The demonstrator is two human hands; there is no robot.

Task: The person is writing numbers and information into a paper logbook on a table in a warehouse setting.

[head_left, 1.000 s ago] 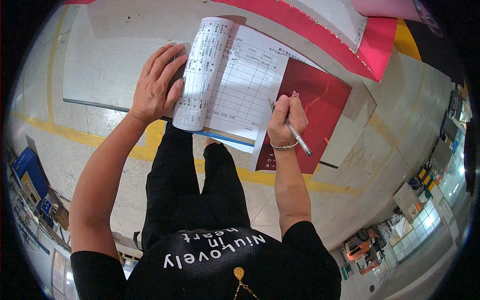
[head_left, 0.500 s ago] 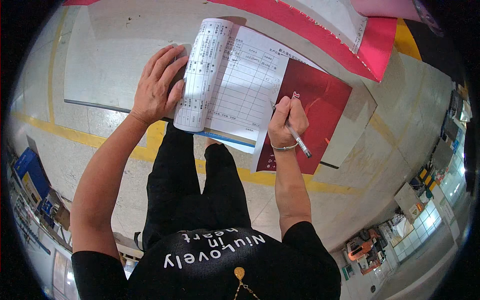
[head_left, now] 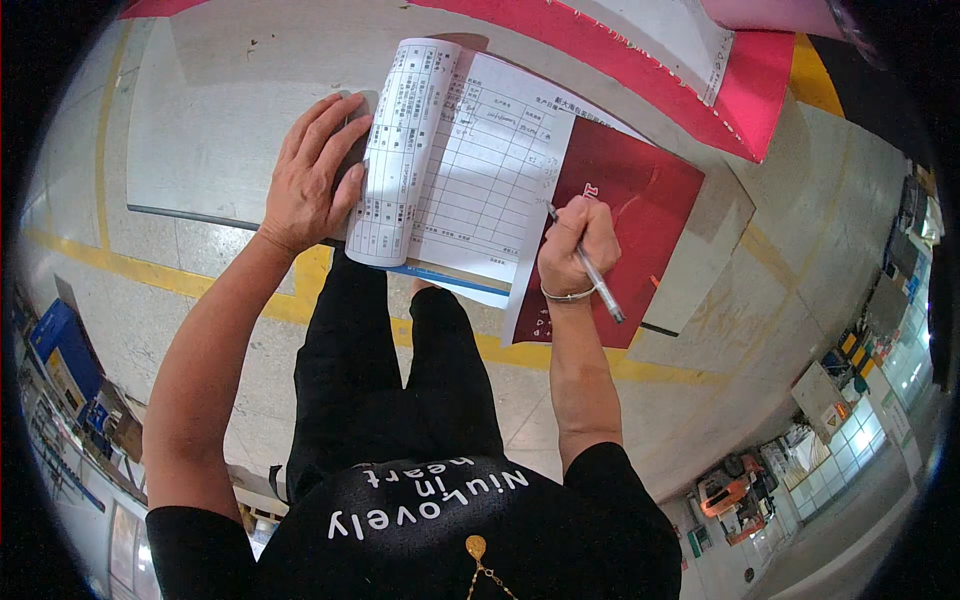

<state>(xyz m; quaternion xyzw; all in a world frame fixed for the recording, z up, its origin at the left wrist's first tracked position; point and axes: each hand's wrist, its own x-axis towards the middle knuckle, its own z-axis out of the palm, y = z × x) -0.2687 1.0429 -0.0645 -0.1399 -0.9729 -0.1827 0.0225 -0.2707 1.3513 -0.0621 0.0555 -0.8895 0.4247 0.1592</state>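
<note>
A printed form pad (head_left: 478,170) with a ruled table and some handwriting lies on the grey board. Its turned pages form a curled roll (head_left: 396,160) along the left side. My left hand (head_left: 318,172) rests flat beside that roll, fingers spread, thumb against the paper's edge. In my right hand (head_left: 578,244) is a pen (head_left: 601,283), its tip near the form's right-hand column. Under that hand a dark red printed sheet (head_left: 640,195) overlaps the right part of the pad. A blue edge (head_left: 455,278) shows beneath the pad's near side.
The grey board (head_left: 215,110) spreads out to the left under the pad. Beyond it stand pink-red and white sheets (head_left: 735,100) at the far right. Yellow lines (head_left: 150,270) mark the floor. An orange machine (head_left: 735,495) stands at the lower right.
My right hand and the pen have shifted very slightly, with the fingers flexed a little differently. My left hand stays in nearly the same place by the rolled pages.
</note>
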